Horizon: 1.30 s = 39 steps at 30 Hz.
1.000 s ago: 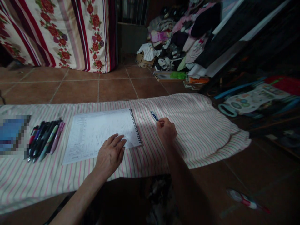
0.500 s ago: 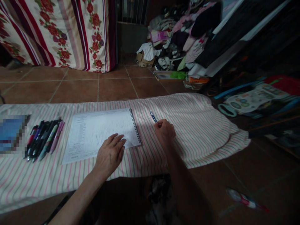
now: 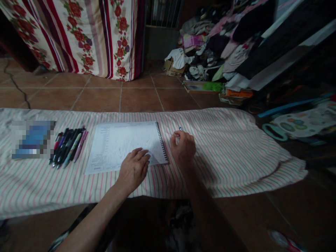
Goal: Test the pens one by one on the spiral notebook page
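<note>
A spiral notebook [image 3: 126, 136] with a faintly marked white page lies on the striped cloth, its binding on the right. My left hand [image 3: 134, 166] rests palm down on its lower right part, fingers spread and holding nothing. Just right of the binding is my right hand [image 3: 183, 147], loosely curled, with a gap between thumb and fingers. Behind its knuckles the end of a dark blue pen [image 3: 180, 128] peeks out; the hand hides the remainder, and the pen appears to lie on the cloth. Left of the notebook, several pens [image 3: 68, 145] lie side by side.
The striped cloth [image 3: 225, 150] covers a long low surface. A blurred-out blue object [image 3: 35, 138] lies at its left. Beyond are a tiled floor [image 3: 101, 99], a floral curtain [image 3: 102, 38] and a heap of clothes [image 3: 207, 45]. A bottle-like object [image 3: 282, 239] lies at lower right.
The view has turned left, so the scene sits further right. Relative to the cloth, my right hand has moved left toward the notebook, while the pen's end stays put. The hand's grip looks loosened.
</note>
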Motion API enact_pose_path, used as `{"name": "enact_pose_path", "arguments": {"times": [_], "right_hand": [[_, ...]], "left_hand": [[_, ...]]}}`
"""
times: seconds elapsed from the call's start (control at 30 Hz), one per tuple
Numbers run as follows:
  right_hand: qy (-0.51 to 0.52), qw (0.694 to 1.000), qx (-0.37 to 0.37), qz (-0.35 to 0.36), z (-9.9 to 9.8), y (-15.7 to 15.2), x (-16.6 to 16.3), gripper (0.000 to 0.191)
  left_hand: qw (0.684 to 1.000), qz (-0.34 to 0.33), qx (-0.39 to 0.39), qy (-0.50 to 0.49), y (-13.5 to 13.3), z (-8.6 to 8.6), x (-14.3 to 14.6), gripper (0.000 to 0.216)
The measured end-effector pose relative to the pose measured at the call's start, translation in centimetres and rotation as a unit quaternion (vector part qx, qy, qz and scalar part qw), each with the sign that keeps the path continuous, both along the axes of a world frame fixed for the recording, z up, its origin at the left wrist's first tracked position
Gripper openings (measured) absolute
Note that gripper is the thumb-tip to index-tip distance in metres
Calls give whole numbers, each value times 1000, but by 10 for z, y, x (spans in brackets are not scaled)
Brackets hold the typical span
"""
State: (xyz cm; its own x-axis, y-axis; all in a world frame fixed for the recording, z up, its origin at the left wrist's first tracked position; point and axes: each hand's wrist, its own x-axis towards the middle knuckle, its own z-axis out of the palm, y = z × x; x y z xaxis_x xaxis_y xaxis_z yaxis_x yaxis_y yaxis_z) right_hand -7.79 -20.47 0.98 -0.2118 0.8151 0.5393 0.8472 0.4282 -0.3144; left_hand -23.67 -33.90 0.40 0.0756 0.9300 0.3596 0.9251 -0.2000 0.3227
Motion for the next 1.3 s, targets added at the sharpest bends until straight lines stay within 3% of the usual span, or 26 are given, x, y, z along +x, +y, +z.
{"name": "enact_pose_path", "arguments": {"times": [0.2,0.37,0.7,0.9,1.03,1.3], "right_hand": [[18,995,16,100,-3,-24,-45,18],[24,988,9,154,-5,-42,-67,18],[4,982,2,190,-9,-47,-71,18],[19,981,2,195,-12,-44,-70,19],[18,981,-1,193,-13,-43,-69,19],[14,982,0,189,-12,-42,-67,19]], "left_hand": [[999,30,6,-35,0,7,-11,26],[994,105,11,-30,-8,18,-37,24],[951,306,10,49,-28,24,-105,27],[911,397,-72,80,-43,32,-125,31],[898,417,-115,78,-47,37,-125,30],[897,419,-100,96,-46,36,-121,27]]}}
